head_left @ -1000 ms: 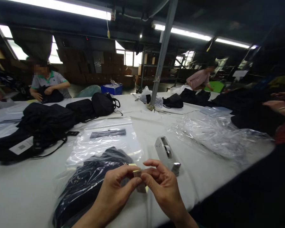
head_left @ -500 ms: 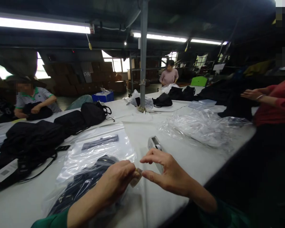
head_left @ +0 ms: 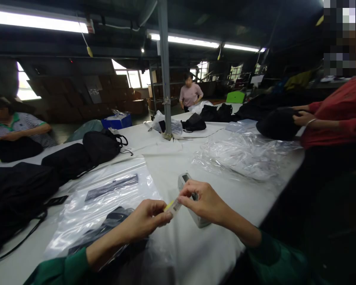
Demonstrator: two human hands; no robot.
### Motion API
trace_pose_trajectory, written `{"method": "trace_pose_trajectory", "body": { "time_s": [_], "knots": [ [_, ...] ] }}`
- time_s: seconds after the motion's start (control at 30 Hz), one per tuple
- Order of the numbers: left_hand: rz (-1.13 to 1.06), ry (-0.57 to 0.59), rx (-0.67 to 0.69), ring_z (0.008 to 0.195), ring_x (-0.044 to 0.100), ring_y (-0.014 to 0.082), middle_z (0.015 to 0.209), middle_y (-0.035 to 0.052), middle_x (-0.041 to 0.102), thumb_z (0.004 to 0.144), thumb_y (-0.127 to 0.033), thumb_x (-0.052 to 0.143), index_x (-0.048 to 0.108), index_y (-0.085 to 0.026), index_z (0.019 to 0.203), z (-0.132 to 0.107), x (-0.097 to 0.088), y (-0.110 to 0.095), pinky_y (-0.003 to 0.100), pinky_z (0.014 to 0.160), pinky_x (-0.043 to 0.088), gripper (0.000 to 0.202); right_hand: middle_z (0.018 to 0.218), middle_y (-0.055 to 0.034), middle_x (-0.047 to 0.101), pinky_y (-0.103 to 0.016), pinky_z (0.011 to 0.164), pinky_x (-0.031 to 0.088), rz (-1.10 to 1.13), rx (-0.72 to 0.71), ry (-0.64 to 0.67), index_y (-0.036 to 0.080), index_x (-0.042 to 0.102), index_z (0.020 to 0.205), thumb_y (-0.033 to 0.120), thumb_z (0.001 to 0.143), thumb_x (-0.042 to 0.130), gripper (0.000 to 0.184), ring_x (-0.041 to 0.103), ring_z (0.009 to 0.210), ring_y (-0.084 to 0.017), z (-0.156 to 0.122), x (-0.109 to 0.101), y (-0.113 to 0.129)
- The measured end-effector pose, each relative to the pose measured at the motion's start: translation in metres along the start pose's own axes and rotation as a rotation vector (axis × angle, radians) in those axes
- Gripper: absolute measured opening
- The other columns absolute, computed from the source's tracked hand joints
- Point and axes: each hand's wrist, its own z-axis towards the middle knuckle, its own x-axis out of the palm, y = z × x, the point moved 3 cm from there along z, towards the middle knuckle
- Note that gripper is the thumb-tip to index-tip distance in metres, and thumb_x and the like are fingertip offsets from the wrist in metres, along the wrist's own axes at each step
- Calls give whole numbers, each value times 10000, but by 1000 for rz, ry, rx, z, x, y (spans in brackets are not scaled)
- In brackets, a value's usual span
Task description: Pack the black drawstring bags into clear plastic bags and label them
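Observation:
Between my two hands is a small white barcode label [head_left: 175, 206] with a yellow edge. My left hand [head_left: 150, 215] pinches its left end between thumb and fingers. At the upper right end, the thumb and fingertips of my right hand [head_left: 206, 202] close on the label. Just behind and below my right hand stands a pale grey device [head_left: 200, 221] that looks like a tape dispenser, partly covered by the hand. A clear plastic bag [head_left: 145, 180] with a dark printed panel lies flat under my left forearm, with a dark folded item [head_left: 114, 221] in it.
Black drawstring bags [head_left: 102, 146] line the table's left side. A heap of clear plastic bags [head_left: 240, 154] lies to the right. A metal post [head_left: 165, 79] rises from the table's middle. A co-worker in red [head_left: 338, 114] handles a black bag [head_left: 277, 123]; two others work farther off.
My right hand has closed from an open pinch onto the label, which has turned its barcode into view. The view has shifted right. The co-worker in red now holds up a rounded black bag.

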Motion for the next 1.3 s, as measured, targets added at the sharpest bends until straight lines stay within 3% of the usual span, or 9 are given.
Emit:
{"method": "trace_pose_trajectory", "body": {
  "time_s": [0.23,0.4,0.73,0.87,0.97,1.03,1.13,1.23,1.3],
  "knots": [
    [-249,24,-126,559,505,109,625,25,607,833,-611,574,626,-114,721,35,-2,30,233,568,388,512,739,-10,635,-263,611,453,-10,57,-30,208,732,710,177,793,648,122,590,687,-152,13,6,-29],
    [-409,-1,-194,514,548,124,591,41,644,707,-712,637,600,-131,682,56,1,37,236,533,406,583,739,-21,626,-282,653,461,-31,29,-218,198,711,699,192,820,621,151,598,698,-164,16,4,-39],
    [-237,-161,-362,406,490,118,418,-2,503,705,-826,502,528,-166,540,67,-11,65,227,431,344,680,737,-42,640,-307,692,458,2,180,-337,183,699,686,321,818,631,203,610,724,-195,10,-4,-70],
    [-133,-113,-290,607,651,202,614,83,665,835,-729,418,655,-107,846,78,-19,64,271,547,467,665,745,-54,683,-312,695,480,245,381,-267,157,727,756,412,771,673,261,627,724,-209,12,5,-83],
    [-104,-141,-255,951,675,273,1027,186,710,848,-633,503,527,-67,1280,82,-30,55,351,781,513,712,821,-80,723,-318,698,503,400,469,-191,140,745,874,492,763,676,375,649,756,-227,12,19,-78],
    [-84,-184,-247,1150,593,303,1259,210,622,793,-577,625,407,-87,1411,73,-49,49,384,931,467,818,907,-95,740,-330,753,518,386,489,-142,146,755,902,516,728,702,412,663,835,-252,8,27,-72],
    [-74,-275,-255,1223,542,281,1332,142,595,771,-517,678,450,-160,1405,33,-106,43,348,1005,423,763,976,-87,750,-348,847,529,312,566,-165,184,773,908,537,618,776,457,661,969,-296,6,33,-75],
    [93,-397,-175,1170,571,242,1289,100,630,856,-478,590,541,-162,1330,-44,-168,37,320,1001,426,572,956,-75,758,-339,843,564,387,689,-156,226,781,868,547,517,835,479,668,999,-309,19,48,-81],
    [255,-470,-126,1129,595,228,1256,98,648,915,-457,509,581,-145,1282,-103,-189,34,328,990,441,487,961,-84,757,-333,858,574,513,710,-75,229,783,835,536,491,863,468,674,997,-305,33,67,-69]
  ]
}}
